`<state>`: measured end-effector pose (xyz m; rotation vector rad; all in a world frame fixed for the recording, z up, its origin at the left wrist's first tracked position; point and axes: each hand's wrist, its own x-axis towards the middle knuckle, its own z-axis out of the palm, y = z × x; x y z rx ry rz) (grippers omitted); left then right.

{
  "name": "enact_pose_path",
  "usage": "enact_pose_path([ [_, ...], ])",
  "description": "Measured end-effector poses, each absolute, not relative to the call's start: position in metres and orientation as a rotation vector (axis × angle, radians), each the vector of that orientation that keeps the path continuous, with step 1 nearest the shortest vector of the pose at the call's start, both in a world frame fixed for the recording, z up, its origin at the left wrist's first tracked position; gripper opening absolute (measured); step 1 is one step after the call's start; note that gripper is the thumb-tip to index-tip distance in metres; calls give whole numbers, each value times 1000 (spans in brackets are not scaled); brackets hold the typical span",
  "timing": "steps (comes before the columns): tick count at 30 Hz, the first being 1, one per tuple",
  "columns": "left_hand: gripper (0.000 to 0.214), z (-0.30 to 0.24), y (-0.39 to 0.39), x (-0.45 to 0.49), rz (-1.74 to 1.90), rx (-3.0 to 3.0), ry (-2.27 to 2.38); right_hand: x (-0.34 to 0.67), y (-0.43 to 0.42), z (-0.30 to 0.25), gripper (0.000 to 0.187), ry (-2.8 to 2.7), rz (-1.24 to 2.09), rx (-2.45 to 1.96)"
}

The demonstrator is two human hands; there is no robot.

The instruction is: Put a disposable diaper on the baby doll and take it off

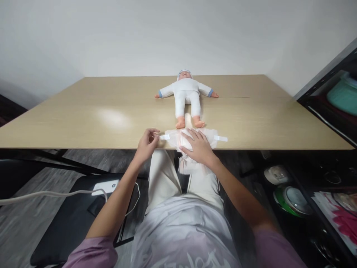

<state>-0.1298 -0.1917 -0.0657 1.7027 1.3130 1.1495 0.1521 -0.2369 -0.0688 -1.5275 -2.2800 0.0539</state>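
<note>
A white diaper lies unfolded across the table's front edge, one end hanging down over my lap. White fastening tabs stick out at both its sides. My left hand pinches the left tab between thumb and fingers. Flat on the middle of the diaper rests my right hand, fingers spread. Just beyond, a baby doll in a white suit with blue cuffs and a cap lies on its back, arms out and feet toward me. A pale strip of the diaper reaches between its feet.
The wooden table runs back to a white wall. On a black chair at left lie a white power bank and a cable. Dark shelves with containers and papers stand at right.
</note>
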Motion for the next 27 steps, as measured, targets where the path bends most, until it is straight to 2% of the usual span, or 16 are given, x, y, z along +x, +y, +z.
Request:
enact_pose_path([
  [7, 24, -60, -183, -147, 870, 2030, 1719, 152, -238, -65, 70, -2291, 77, -1546],
  [11, 28, -59, -151, -132, 927, 2247, 1686, 152, -237, -61, 71, -2338, 106, -1533],
  [13, 37, -56, -124, -115, 924, 2400, 1593, 153, -236, -60, 72, -2366, 141, -1524],
  [18, 84, -34, -52, -64, 682, 2766, 1204, 162, -228, -59, 60, -2429, 288, -1433],
  [23, 93, -14, -20, -27, 313, 3120, 552, 169, -226, -56, 58, -2404, 348, -1386],
  [27, 93, -12, -20, -16, 255, 3212, 419, 167, -230, -55, 59, -2416, 295, -1395],
])
